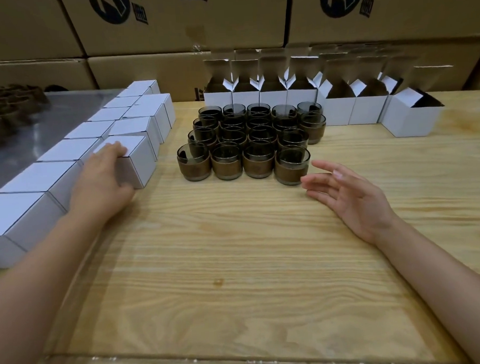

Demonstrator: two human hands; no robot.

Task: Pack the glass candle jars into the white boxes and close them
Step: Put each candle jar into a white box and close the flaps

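Your left hand [102, 178] holds a closed white box [139, 162] — fingers on top, thumb on its side. Your right hand [345, 194] holds nothing — fingers spread, just beside the nearest glass jar [292, 165] in the bunch on the wooden table [237, 251].

- glass candle jars [258, 161]: about 18, centre block
- closed white boxes [138, 165]: roughly 12, left side, two rows
- open white boxes [338, 112]: at least 7, upper right
- left hand [102, 180] + right hand [354, 201]: 2
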